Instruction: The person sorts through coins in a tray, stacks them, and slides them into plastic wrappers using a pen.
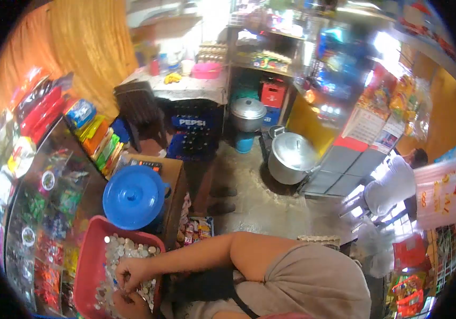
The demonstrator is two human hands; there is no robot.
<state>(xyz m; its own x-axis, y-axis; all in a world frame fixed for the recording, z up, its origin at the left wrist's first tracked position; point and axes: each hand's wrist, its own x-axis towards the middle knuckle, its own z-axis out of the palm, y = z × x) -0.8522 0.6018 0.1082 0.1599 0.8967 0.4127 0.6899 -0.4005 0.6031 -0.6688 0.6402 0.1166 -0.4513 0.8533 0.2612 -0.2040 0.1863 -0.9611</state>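
Note:
A red plastic basin [87, 276] at the lower left holds many loose silvery coins [115, 249]. My right hand [129, 272] is over the coins, its fingers curled into a pinch. Just below it and close to it is my left hand [131, 305], with its fingers bent inward and partly cut off by the view. What lies between the fingers of either hand is too small to make out. Right behind the basin stands a blue lidded tub [134, 196].
A glass display case [52, 212] with packaged goods runs along the left. Ahead are a plastic chair [140, 109], Pepsi crates [193, 127], a large lidded pot [292, 159] and a smaller pot [247, 114]. A person [393, 186] is at the right.

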